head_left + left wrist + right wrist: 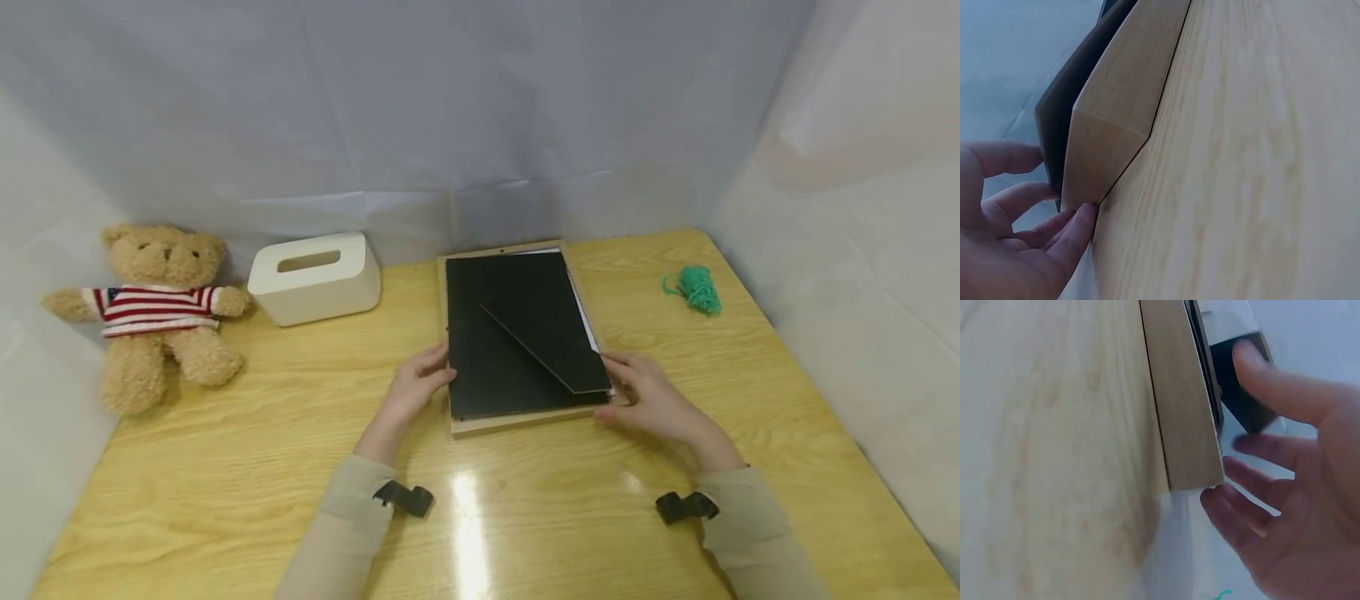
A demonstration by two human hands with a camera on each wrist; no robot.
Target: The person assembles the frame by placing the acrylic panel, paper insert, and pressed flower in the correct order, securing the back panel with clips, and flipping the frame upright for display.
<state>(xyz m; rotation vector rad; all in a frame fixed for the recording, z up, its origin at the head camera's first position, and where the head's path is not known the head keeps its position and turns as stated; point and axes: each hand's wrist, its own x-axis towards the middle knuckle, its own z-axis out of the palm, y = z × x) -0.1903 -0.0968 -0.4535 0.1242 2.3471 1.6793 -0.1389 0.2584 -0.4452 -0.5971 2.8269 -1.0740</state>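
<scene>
A smooth wooden frame (pixel 528 422) with a matt black backing board (pixel 487 375) lies mid-frame; the left hand (pixel 416 385) lightly grips its side, fingers bent, while the right hand (pixel 651 398), fingers parted, touches its right edge. Only the head view shows the plush bear (pixel 165 317), upper left.

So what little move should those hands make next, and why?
Probably the left hand should nudge the black board slightly rightward. The board seems to sit askew on the wooden frame, with a strip of white showing along its right side, and that hand is at its left edge.
</scene>
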